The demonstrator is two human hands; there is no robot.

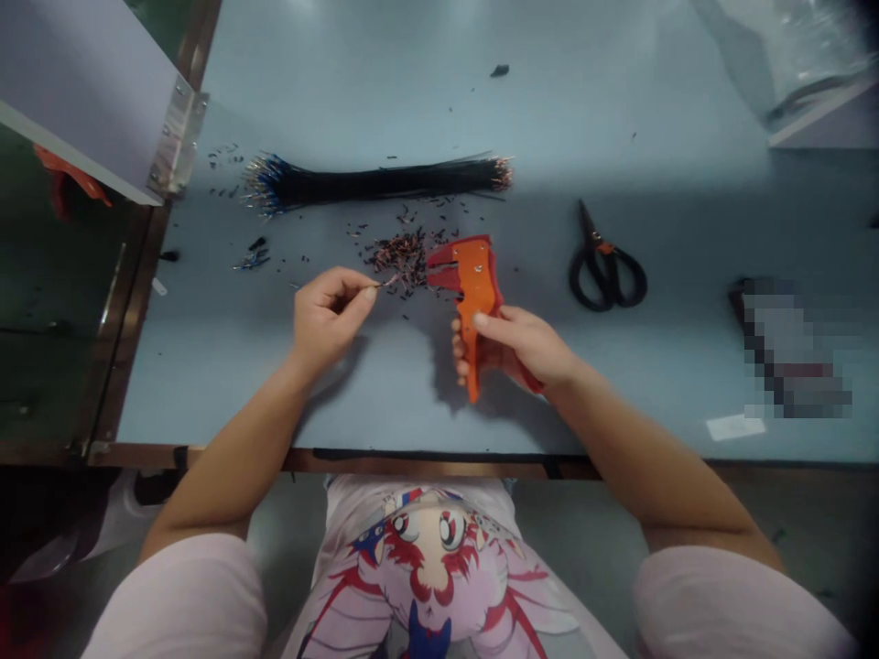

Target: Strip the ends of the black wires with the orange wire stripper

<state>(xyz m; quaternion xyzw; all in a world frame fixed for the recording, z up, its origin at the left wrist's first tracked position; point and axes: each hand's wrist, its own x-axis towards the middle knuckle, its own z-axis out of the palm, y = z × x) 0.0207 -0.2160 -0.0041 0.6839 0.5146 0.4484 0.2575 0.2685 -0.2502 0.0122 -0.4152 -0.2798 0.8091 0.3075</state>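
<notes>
My left hand (331,316) pinches a short thin wire (388,281) between thumb and fingertips, its end pointing toward the jaws of an orange-red wire stripper (477,293). My right hand (515,343) grips the stripper's handles, with the jaws facing left. Just above the two hands lies a small heap of cut wire bits and insulation scraps (402,261). Farther up, a long bundle of black wires (374,181) lies sideways with bright stripped ends. Black-handled scissors (605,265) rest to the right, untouched.
The pale blue workbench (206,384) has a wooden front edge (412,463). A white panel with a metal hinge (89,91) juts in at upper left. A clear plastic bag (775,55) sits at upper right. A pixelated object (789,352) lies at right.
</notes>
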